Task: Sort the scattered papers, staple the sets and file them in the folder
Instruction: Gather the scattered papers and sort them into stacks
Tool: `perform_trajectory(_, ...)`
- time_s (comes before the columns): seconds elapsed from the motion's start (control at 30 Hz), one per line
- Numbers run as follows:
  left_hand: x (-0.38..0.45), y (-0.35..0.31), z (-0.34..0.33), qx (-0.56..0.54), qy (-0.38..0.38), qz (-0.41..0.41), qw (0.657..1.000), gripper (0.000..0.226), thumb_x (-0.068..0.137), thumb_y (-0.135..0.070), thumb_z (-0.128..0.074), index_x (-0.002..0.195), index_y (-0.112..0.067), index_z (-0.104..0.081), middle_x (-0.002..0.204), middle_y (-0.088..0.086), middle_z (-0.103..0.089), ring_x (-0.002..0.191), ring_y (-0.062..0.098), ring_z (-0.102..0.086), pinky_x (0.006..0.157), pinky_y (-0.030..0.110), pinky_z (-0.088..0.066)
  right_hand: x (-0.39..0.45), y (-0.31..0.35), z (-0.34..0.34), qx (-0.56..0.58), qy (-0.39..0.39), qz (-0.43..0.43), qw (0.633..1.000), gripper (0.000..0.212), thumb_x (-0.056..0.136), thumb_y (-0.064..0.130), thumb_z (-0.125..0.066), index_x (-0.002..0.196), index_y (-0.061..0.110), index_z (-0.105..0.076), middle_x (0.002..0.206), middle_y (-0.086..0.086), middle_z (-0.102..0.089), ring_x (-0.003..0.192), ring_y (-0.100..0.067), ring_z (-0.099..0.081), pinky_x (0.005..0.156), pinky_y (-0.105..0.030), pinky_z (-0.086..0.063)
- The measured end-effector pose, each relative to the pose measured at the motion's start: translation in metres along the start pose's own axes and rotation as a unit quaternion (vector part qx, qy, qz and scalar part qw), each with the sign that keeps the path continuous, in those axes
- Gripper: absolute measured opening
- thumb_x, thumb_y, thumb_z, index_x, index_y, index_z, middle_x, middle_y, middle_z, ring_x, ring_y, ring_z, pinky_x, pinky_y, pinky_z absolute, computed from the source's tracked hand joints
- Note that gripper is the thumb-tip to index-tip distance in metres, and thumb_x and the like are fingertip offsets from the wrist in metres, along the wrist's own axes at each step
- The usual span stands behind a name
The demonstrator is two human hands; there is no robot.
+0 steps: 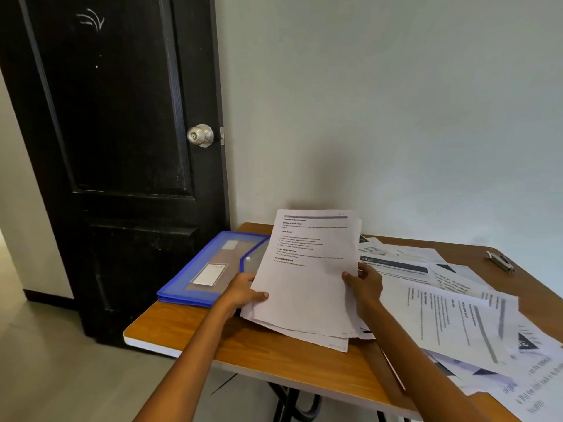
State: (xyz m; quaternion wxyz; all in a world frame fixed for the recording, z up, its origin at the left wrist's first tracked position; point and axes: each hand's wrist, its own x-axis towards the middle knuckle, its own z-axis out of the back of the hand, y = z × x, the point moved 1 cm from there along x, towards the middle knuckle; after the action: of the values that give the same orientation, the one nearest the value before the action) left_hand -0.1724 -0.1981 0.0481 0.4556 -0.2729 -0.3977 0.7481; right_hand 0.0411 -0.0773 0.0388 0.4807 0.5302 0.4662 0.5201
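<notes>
While both hands' fingers pinch its sides, printed paper stack (307,278) stands tilted, uneven.

A corner of a room with a door and a table

A black panelled door (115,141) with a round metal knob (200,135) and faint chalk marks is set left of a plain pale wall (380,102). A wooden table (274,357) with a white edge is placed against that wall, over a light grey floor (61,370).

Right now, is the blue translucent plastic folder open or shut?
Cannot tell. The blue translucent plastic folder lies flat on the wooden table, but the held sheets of paper hide most of its flap.
</notes>
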Motion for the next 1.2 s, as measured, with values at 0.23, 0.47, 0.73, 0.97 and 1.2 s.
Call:
perform_trajectory(0.23,-0.011,0.000,-0.008,0.066,0.044,0.016,0.997,0.029,0.084,-0.016,-0.067,0.109,-0.004,-0.058,0.114,0.010,-0.059,0.101,0.022,-0.056,0.075,0.022,-0.050,0.001,0.010,0.022,0.018,-0.038,0.031,0.999,0.030,0.085,0.002,-0.063,0.114,0.000,-0.057,0.114,-0.016,-0.061,0.096,-0.028,-0.057,0.086,-0.035,-0.047)
perform_trajectory(0.47,-0.010,0.002,-0.007,0.079,-0.018,0.106,0.991,0.031,0.077,-0.020,-0.075,0.066,-0.009,-0.048,0.065,0.007,-0.055,0.057,0.014,-0.058,0.054,0.016,-0.046,-0.006,0.010,0.029,0.038,-0.026,0.043,0.998,0.022,0.084,0.004,-0.065,0.105,0.002,-0.058,0.102,-0.010,-0.060,0.088,-0.024,-0.056,0.080,-0.032,-0.047)
perform_trajectory(0.73,-0.020,0.004,0.010,0.162,0.057,0.123,0.978,0.029,0.081,-0.014,-0.071,0.106,-0.003,-0.061,0.107,0.010,-0.062,0.090,0.019,-0.065,0.080,0.027,-0.056,-0.016,0.016,0.025,0.069,0.031,0.081,0.994,0.016,0.084,0.006,-0.066,0.098,0.007,-0.059,0.099,-0.009,-0.063,0.086,-0.026,-0.059,0.070,-0.025,-0.050)
perform_trajectory(0.97,-0.025,-0.020,0.023,0.024,-0.021,-0.017,0.999,0.045,0.088,-0.025,-0.062,0.126,-0.007,-0.048,0.124,0.007,-0.053,0.118,0.028,-0.050,0.095,0.040,-0.045,-0.025,0.035,0.014,0.064,0.103,0.137,0.983,0.020,0.088,0.015,-0.061,0.104,0.012,-0.048,0.104,-0.003,-0.058,0.089,-0.019,-0.057,0.066,-0.017,-0.048)
perform_trajectory(1.2,-0.028,-0.027,0.014,-0.069,-0.179,-0.101,0.976,0.037,0.094,-0.006,-0.049,0.131,-0.003,-0.046,0.133,0.016,-0.051,0.121,0.032,-0.048,0.096,0.038,-0.041,-0.042,0.043,0.006,0.030,0.181,0.154,0.971,0.033,0.088,0.025,-0.062,0.114,0.020,-0.043,0.111,-0.001,-0.058,0.092,-0.019,-0.062,0.073,-0.024,-0.056)
